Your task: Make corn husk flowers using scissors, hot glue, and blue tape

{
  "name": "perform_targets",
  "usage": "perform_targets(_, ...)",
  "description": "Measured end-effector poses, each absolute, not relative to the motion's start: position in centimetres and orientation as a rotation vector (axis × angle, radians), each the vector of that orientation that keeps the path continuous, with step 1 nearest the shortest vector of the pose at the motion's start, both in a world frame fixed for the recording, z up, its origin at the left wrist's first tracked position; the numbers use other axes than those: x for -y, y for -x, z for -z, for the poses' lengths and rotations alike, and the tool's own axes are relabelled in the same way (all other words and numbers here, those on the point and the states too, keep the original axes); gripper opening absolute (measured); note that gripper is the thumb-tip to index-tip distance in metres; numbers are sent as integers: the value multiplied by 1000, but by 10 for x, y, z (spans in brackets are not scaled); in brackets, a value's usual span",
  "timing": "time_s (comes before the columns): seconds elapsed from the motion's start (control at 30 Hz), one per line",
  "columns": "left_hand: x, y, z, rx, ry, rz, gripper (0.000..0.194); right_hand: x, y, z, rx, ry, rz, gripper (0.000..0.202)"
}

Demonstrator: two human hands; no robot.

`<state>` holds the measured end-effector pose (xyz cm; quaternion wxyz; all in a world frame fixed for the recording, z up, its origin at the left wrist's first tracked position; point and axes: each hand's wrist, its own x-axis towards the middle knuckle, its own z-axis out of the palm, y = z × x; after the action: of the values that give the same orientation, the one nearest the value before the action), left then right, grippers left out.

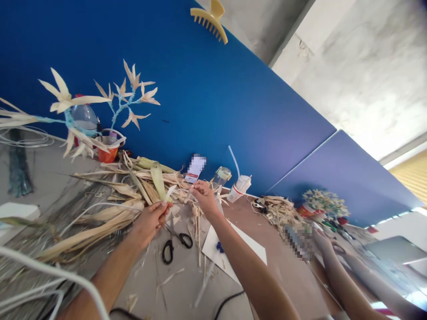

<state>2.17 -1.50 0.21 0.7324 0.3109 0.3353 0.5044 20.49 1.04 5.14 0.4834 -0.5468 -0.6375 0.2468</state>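
Note:
My left hand (155, 221) is closed in a pinch on a small pale strip of corn husk (170, 193), which points up from the fingertips. A little to its right and higher, my right hand (204, 195) is also pinched. Something thin and whitish shows at its fingertips, too small to name. Just below the hands lie black-handled scissors (168, 251), their blades partly hidden among scraps. Dry corn husks (110, 218) are heaped behind and left of my left hand. A greenish husk piece (158, 180) stands right behind its fingers.
Husk flowers on blue-wrapped stems (125, 106) rise from a red cup (107, 154) at the left. Against the blue partition (200, 89) stand a phone (195, 169), a jar (222, 175) and a cup with a straw (239, 189). White cable (76, 275) crosses the front left. Another person's hands (325, 244) are at the right.

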Motion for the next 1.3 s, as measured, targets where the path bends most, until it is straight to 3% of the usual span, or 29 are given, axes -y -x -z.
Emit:
perform_targets(0.1,18,-24,-6,-738,-740,-1086,43,18,-191,-41,1138,1232,-1060,19)
perform_targets(0.17,22,-25,-10,-753,-790,-1037,44,32,-179,-31,1006,1164,-1155,20)
perform_targets(0.4,30,-29,-21,-806,-933,-935,39,42,-151,-16,821,1114,-990,14)
perform_targets(0.83,23,-26,-13,-882,-984,-1056,36,51,-159,-13,623,974,-1133,19)
perform_targets(1.17,15,-22,-5,-1058,-952,-1241,42,58,-170,-9,882,1148,-1194,10)
perform_targets(1.3,13,-23,-4,-1057,-1030,-1188,36,60,-178,-13,956,1133,-1111,23)
